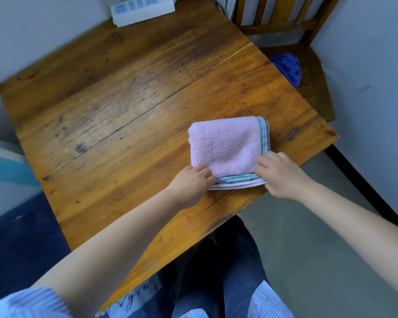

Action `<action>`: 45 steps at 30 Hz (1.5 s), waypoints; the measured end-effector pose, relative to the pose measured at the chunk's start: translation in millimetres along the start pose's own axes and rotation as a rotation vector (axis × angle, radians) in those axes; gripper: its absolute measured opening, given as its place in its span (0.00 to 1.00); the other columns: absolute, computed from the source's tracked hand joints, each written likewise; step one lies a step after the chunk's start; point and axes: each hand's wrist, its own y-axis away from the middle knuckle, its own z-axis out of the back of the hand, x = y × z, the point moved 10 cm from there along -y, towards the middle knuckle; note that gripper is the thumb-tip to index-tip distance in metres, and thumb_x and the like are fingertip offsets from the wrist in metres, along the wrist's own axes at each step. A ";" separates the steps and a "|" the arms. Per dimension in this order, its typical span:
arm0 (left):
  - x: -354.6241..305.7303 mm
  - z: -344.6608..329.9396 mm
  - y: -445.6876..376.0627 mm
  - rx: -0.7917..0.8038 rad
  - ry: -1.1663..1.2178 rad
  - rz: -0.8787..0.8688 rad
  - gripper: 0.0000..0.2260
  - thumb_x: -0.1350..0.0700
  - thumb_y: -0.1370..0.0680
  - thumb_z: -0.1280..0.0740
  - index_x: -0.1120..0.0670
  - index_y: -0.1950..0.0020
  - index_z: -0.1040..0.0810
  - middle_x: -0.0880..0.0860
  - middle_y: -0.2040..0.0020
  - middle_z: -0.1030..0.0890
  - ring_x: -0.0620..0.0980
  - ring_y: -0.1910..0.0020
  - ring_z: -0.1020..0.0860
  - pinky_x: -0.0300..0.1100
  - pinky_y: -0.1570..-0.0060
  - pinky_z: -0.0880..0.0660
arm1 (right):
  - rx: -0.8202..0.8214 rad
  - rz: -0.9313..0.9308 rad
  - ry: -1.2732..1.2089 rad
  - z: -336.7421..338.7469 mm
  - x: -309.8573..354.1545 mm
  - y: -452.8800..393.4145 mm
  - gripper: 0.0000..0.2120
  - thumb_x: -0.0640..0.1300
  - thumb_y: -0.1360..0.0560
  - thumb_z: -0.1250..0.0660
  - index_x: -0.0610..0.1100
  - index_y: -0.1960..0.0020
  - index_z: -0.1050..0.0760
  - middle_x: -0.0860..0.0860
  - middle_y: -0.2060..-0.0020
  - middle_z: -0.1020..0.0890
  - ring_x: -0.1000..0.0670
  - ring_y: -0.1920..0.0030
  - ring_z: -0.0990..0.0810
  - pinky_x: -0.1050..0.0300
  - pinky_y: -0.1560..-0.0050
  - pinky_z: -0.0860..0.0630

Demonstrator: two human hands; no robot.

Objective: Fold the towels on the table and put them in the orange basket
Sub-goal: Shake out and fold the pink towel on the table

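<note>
A pink towel (228,148) with green and blue edge stripes lies folded into a small rectangle on the wooden table (115,106), near its right front edge. My left hand (191,182) pinches the towel's near left corner. At the near right corner my right hand (278,174) grips the stacked layers, fingers curled over the striped edge. No orange basket is in view.
A white power strip (141,10) sits at the table's far edge against the wall. To the right stands a wooden chair (308,65) with a blue cloth (287,67) on its seat. My legs are under the table's near corner.
</note>
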 end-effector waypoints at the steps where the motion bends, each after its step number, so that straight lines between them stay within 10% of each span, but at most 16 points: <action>1: -0.3 -4.5 0.8 0.025 0.003 -0.001 0.12 0.60 0.23 0.45 0.56 0.41 0.30 0.53 0.42 0.28 0.51 0.40 0.32 0.44 0.47 0.33 | 0.016 -0.008 -0.006 -1.9 1.2 0.5 0.19 0.31 0.58 0.23 0.40 0.72 0.27 0.46 0.73 0.24 0.44 0.72 0.23 0.57 0.74 0.29; 5: -2.5 33.3 18.6 -0.292 0.306 -0.066 0.10 0.56 0.25 0.36 0.60 0.48 0.22 0.57 0.54 0.21 0.56 0.51 0.23 0.47 0.57 0.26 | 0.124 -0.113 -0.117 -11.5 -12.5 7.2 0.18 0.45 0.47 0.19 0.39 0.66 0.23 0.46 0.67 0.21 0.43 0.64 0.21 0.52 0.63 0.27; 8: 57.4 55.3 37.7 -0.631 0.667 0.387 0.07 0.59 0.24 0.37 0.60 0.51 0.23 0.51 0.62 0.23 0.54 0.61 0.24 0.41 0.64 0.31 | 0.045 -0.261 -0.309 0.9 -34.7 -0.1 0.10 0.43 0.33 0.27 0.36 0.61 0.22 0.43 0.64 0.20 0.39 0.59 0.22 0.50 0.55 0.30; 11: 108.1 16.9 38.6 -0.517 1.242 0.965 0.09 0.53 0.21 0.42 0.57 0.47 0.28 0.52 0.56 0.23 0.52 0.58 0.27 0.41 0.58 0.32 | -0.143 -0.292 -0.296 26.8 -38.7 -27.9 0.09 0.40 0.33 0.35 0.35 0.61 0.22 0.41 0.65 0.19 0.37 0.60 0.20 0.45 0.59 0.25; 16: 114.4 12.3 2.1 -0.379 1.542 1.003 0.14 0.50 0.21 0.41 0.59 0.44 0.29 0.54 0.58 0.26 0.52 0.60 0.27 0.45 0.54 0.27 | 0.033 -0.361 -0.293 -2.7 -43.4 -80.0 0.21 0.48 0.22 0.45 0.42 0.32 0.33 0.44 0.30 0.33 0.45 0.27 0.41 0.46 0.29 0.48; 22: 123.5 -3.3 -1.1 -0.529 1.739 1.125 0.09 0.62 0.26 0.32 0.51 0.61 0.29 0.50 0.63 0.26 0.47 0.67 0.30 0.39 0.67 0.32 | 0.235 -0.286 -0.133 -52.5 -33.0 -79.7 0.31 0.58 0.22 0.48 0.51 0.25 0.58 0.52 0.24 0.57 0.50 0.25 0.61 0.49 0.30 0.70; 25: 125.0 1.1 -2.1 -0.646 1.648 1.086 0.13 0.65 0.27 0.33 0.48 0.65 0.30 0.46 0.67 0.27 0.43 0.68 0.29 0.36 0.68 0.33 | 0.217 -0.275 -0.125 -52.7 -31.2 -76.2 0.34 0.58 0.23 0.45 0.50 0.25 0.57 0.50 0.24 0.56 0.46 0.25 0.60 0.48 0.34 0.74; 28: 123.8 6.8 -4.0 -0.718 1.548 1.029 0.13 0.65 0.26 0.35 0.48 0.64 0.29 0.45 0.64 0.25 0.45 0.62 0.27 0.35 0.63 0.32 | 0.183 -0.259 -0.093 -41.4 -27.8 -78.1 0.36 0.57 0.29 0.34 0.45 0.27 0.43 0.45 0.27 0.42 0.38 0.27 0.44 0.36 0.31 0.57; 32: 124.6 15.9 0.5 -0.729 1.335 0.994 0.05 0.63 0.25 0.36 0.54 0.53 0.27 0.48 0.57 0.23 0.49 0.53 0.27 0.36 0.56 0.32 | 0.200 -0.345 -0.102 -46.5 -34.1 -68.4 0.39 0.61 0.27 0.41 0.46 0.27 0.56 0.51 0.29 0.61 0.42 0.30 0.65 0.45 0.32 0.69; 38: 100.6 79.6 4.8 -0.776 0.593 0.657 0.14 0.71 0.30 0.36 0.68 0.45 0.22 0.66 0.41 0.23 0.68 0.40 0.26 0.55 0.40 0.29 | 0.003 -0.387 -0.150 -21.8 -35.9 -64.1 0.23 0.33 0.29 0.37 0.30 0.34 0.34 0.34 0.34 0.32 0.31 0.34 0.33 0.39 0.34 0.46; 45: 57.5 48.1 -33.2 -0.417 0.253 0.421 0.20 0.52 0.24 0.37 0.65 0.40 0.24 0.64 0.40 0.22 0.64 0.41 0.24 0.61 0.48 0.26 | -0.010 -0.466 0.002 -23.1 -45.1 -59.0 0.25 0.48 0.27 0.46 0.32 0.39 0.27 0.37 0.40 0.23 0.35 0.41 0.24 0.34 0.44 0.31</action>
